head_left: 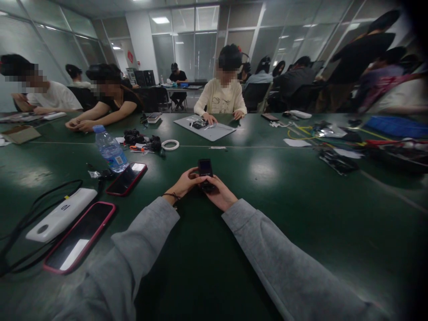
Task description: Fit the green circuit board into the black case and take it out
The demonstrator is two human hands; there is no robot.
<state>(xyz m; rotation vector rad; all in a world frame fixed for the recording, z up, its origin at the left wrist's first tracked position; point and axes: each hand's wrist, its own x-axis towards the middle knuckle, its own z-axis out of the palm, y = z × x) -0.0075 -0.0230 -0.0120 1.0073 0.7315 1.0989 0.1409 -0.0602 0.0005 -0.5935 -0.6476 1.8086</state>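
You hold a small black device (205, 171) in both hands, centre of the dark green worktop (301, 214), a little way in front of you. Your left hand (185, 183) wraps its left side, fingers curled closed around the body. Your right hand (219, 192) cups it from the right and below, fingers closed on the lower end. Device stands nearly upright, tilted slightly, lower part hidden in your hands.

Progress, as a judgement: device is picked up and gripped, handling looks under way; nothing is visibly opened, removed or attached. Whatever remains can't be read off here.

Look of it: dark, rectangular, glossy, a small pale patch like a screen or label near the top. Too small for more detail.

Left of you: 2 phones with red cases (127, 178) (80, 236), a white power bank (62, 215) with a black cable, a water bottle (110, 149). Other people sit along the far side.
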